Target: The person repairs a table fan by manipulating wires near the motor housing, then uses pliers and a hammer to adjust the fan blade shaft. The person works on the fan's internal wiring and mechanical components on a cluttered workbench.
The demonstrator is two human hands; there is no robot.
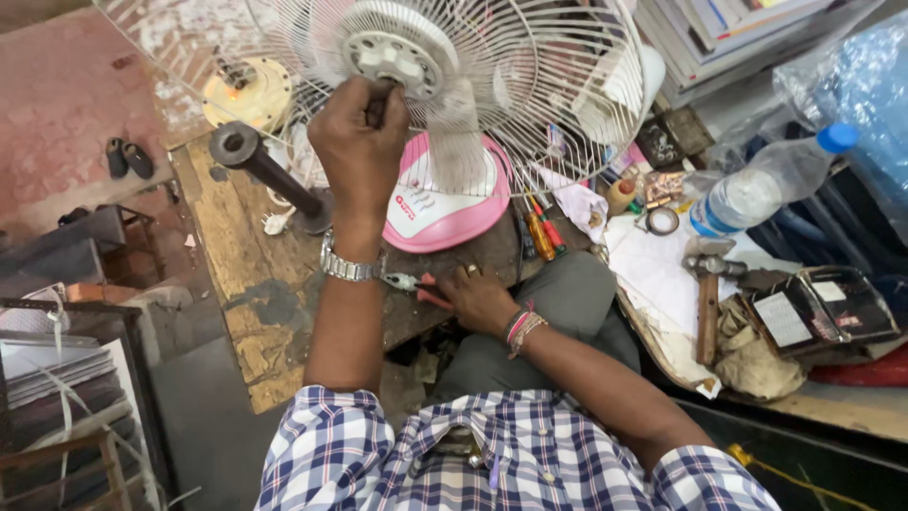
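- The left hand (359, 142) is raised at about 12 o'clock from the person's chest, fingers closed around a small dark part at the hub (392, 57) of a table fan (454, 85); what that part is cannot be told.
- The fan has a white wire guard, whitish blades and a pink base (435, 213); it stands on the worn wooden tabletop (246, 274), the guard tipped toward the camera.
- The right hand (473, 298) lies low at the tabletop's near edge, at 6 o'clock from the pink base, fingers curled loosely on a red-handled tool (416, 284) whose metal tip points to 9 o'clock.
- A metal watch (350, 267) sits on the left wrist, thread bands on the right wrist.
- At 9 o'clock from the fan base stands a dark metal pipe stand (270, 170).
- Orange-handled screwdrivers (541, 232) lie just beside the base at 3 o'clock.
- Farther toward 3 o'clock: a hammer (709, 293) on white paper and a clear plastic water bottle (766, 180) with a blue cap, lying tilted.
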